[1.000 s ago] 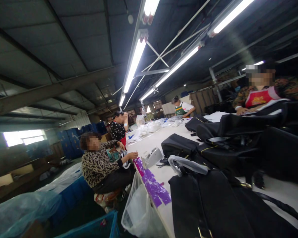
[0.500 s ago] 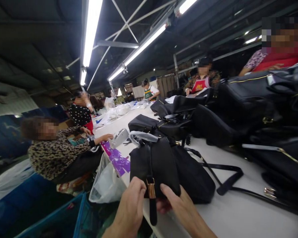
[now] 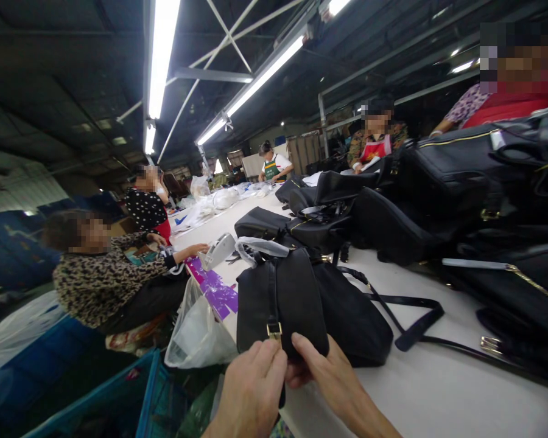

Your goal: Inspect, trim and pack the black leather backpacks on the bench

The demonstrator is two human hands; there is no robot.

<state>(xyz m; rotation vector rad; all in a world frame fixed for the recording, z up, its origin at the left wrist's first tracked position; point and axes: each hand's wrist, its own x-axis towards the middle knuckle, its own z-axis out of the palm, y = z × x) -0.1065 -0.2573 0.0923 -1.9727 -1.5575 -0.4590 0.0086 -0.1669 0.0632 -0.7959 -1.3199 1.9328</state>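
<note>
A black leather bag (image 3: 296, 304) lies on the white table (image 3: 420, 395) right in front of me. Its front strap ends in a gold buckle (image 3: 274, 330). My left hand (image 3: 251, 392) pinches the strap just below that buckle, fingers closed. My right hand (image 3: 331, 380) grips the bag's lower front edge beside it, thumb on the flap. A long black shoulder strap (image 3: 415, 322) trails from the bag to the right.
More black bags (image 3: 438, 207) are piled along the table's right side. Purple stickers (image 3: 214, 289), a tape dispenser (image 3: 217, 249) and a clear plastic bag (image 3: 196, 334) sit at the table's left edge. Several seated people work around the table. Blue crates (image 3: 119, 395) stand below.
The view dropped from the ceiling onto the table and both my hands came into sight at the bag. Since then my left fingers have closed up the strap, below the buckle.
</note>
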